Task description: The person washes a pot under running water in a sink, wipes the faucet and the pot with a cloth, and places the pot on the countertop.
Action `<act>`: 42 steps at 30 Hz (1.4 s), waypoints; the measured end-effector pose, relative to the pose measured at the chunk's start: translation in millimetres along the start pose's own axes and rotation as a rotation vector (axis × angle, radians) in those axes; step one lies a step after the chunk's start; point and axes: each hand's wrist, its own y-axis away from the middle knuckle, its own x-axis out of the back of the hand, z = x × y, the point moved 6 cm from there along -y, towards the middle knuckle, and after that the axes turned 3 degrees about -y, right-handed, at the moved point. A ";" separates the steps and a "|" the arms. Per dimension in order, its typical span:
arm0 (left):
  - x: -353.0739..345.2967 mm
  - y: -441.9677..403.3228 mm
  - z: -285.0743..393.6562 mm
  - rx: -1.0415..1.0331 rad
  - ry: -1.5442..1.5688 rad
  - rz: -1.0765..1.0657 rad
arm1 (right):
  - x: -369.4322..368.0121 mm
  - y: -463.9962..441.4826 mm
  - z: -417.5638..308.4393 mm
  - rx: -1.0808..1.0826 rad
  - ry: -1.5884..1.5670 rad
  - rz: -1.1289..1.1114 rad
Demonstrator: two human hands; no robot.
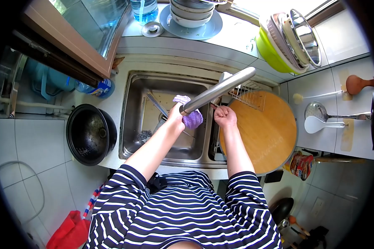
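My left hand (175, 119) is over the sink (129, 112), closed on a purple cloth (193, 120). The end of the steel faucet (220, 91) crosses in front of it and hides part of the fingers. My right hand (225, 116) is closed beside the sink's right rim, near the round wooden cutting board (266, 133). A small dark tip shows by its fingers, but what it belongs to is unclear. Chopsticks (156, 103) and a grey scrubber (145, 136) lie in the basin.
A black inner pot (91, 135) stands left of the sink, with a blue-labelled bottle (100, 89) behind it. Stacked bowls (191, 18) sit on the windowsill. A wire rack (250, 97) rests at the board's back edge. Ladles (316, 110) hang on the right wall.
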 end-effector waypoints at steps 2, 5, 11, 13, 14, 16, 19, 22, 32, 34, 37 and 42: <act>3.6 -7.9 -3.1 -0.008 0.014 -0.002 | 2.8 -2.3 -2.7 0.008 0.012 -0.002; -3.9 1.8 -0.2 -0.021 0.015 0.016 | 1.8 -0.9 -0.2 -0.023 0.001 0.003; 1.4 6.6 2.8 -0.125 -0.048 0.017 | 5.6 -2.3 0.3 -0.061 -0.002 -0.071; -0.5 12.5 9.7 -0.278 -0.133 0.029 | -5.4 11.1 21.3 0.091 0.040 -0.021; -2.1 17.1 13.7 -0.392 -0.200 0.035 | 3.8 3.3 25.6 0.059 0.185 -0.039; -4.2 27.3 22.6 -0.607 -0.424 0.065 | -0.1 27.1 66.7 0.191 0.819 0.212; -10.8 48.4 33.9 -0.956 -0.954 0.190 | -28.3 49.7 147.1 -0.163 0.789 -0.111; -31.4 90.4 30.8 -1.017 -1.076 0.242 | -14.0 1.6 163.7 -0.314 0.454 -0.611; 1.9 16.2 69.5 -0.748 -1.079 0.203 | -16.0 8.7 162.2 0.420 1.028 -0.022; 18.8 4.5 66.7 -0.597 -0.904 0.202 | -31.0 19.2 158.8 0.516 1.230 -0.031; 27.1 14.2 68.1 -0.496 -0.810 0.042 | -25.1 13.3 148.4 0.623 1.481 -0.055; 18.7 33.7 68.4 -0.435 -0.854 -0.131 | -23.0 21.6 133.8 0.674 1.892 -0.310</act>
